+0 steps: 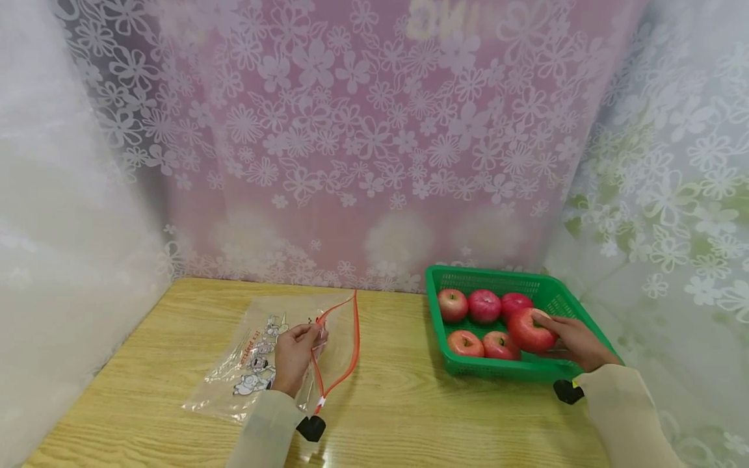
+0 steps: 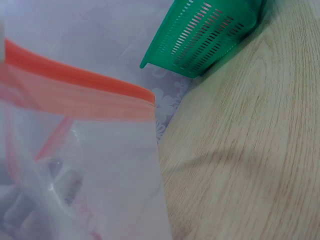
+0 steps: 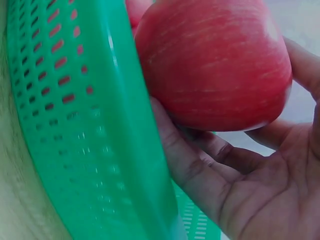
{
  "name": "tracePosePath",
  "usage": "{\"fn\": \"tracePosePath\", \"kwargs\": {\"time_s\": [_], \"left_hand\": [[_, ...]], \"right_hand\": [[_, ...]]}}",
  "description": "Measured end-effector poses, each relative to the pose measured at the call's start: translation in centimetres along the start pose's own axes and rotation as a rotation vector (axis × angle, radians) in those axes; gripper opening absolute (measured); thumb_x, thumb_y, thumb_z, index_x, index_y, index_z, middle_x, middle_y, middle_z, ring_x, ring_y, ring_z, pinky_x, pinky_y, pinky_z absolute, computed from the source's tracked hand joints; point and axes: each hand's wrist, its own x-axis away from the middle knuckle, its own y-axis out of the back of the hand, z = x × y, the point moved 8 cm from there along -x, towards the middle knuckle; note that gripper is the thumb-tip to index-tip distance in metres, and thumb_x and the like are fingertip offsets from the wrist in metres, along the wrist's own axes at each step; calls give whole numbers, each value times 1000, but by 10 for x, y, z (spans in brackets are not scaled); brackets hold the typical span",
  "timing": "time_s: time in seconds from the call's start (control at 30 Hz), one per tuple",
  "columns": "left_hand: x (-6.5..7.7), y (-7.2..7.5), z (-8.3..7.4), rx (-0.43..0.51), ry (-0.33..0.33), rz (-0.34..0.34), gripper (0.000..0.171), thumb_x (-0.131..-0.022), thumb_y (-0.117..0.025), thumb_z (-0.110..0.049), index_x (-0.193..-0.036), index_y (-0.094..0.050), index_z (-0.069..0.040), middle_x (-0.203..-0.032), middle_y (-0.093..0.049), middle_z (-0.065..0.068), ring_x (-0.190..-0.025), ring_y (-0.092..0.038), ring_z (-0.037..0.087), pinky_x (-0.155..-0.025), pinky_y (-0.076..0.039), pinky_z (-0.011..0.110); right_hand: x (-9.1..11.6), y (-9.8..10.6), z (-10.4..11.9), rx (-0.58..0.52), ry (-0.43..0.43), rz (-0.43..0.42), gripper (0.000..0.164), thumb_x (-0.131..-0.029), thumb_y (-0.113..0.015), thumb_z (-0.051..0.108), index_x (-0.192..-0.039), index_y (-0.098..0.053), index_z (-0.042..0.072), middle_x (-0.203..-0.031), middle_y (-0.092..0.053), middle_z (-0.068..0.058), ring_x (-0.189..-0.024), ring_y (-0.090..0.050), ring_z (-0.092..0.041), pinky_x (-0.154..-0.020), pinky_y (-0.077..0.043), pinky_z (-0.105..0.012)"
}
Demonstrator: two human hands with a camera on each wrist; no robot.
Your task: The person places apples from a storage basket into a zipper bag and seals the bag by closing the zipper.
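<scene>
In the head view my left hand (image 1: pixel 296 354) pinches the near side of a clear plastic zip bag (image 1: pixel 234 364) by its orange-edged mouth, which gapes toward the right. Cartoon figures are printed on the bag. The left wrist view shows the orange zip strip (image 2: pixel 85 75) close up, with fingers (image 2: pixel 20 210) blurred behind the plastic. My right hand (image 1: pixel 576 341) grips a red apple (image 1: pixel 529 330) over the right part of the green basket (image 1: pixel 497 369). Seen from the right wrist, thumb and fingers curl round that apple (image 3: pixel 215 65), right beside the basket rim (image 3: pixel 125 100).
Several more apples (image 1: pixel 484 305) sit in the basket's left part, in two rows. Bag and basket lie apart on a wood-grain table (image 1: pixel 398 390). A pink flowered curtain (image 1: pixel 351 162) hangs behind the table, with pale sheeting (image 1: pixel 690 214) on both sides.
</scene>
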Motion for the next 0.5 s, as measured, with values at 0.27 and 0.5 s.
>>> {"fn": "tracePosePath", "kwargs": {"time_s": [0.27,0.5], "left_hand": [[0,-1,-2,1,-1,5,23,-97,-59,-11,-106,-67,8,-94,-72,18,-87,-71,25,-69,-58,24],[1,-1,-1,-17,-15,1,23,-97,-59,-11,-106,-67,8,-94,-72,19,-85,-71,23,-68,-58,24]], "right_hand": [[3,-17,15,12,41,9,76,-103,-43,41,-147,-13,-14,-119,-51,-2,-96,-64,-12,-90,-53,-46],[7,-31,25,26,72,6,75,-103,-43,40,-146,-17,-15,-118,-52,-3,-95,-64,-14,-90,-53,-48]]}}
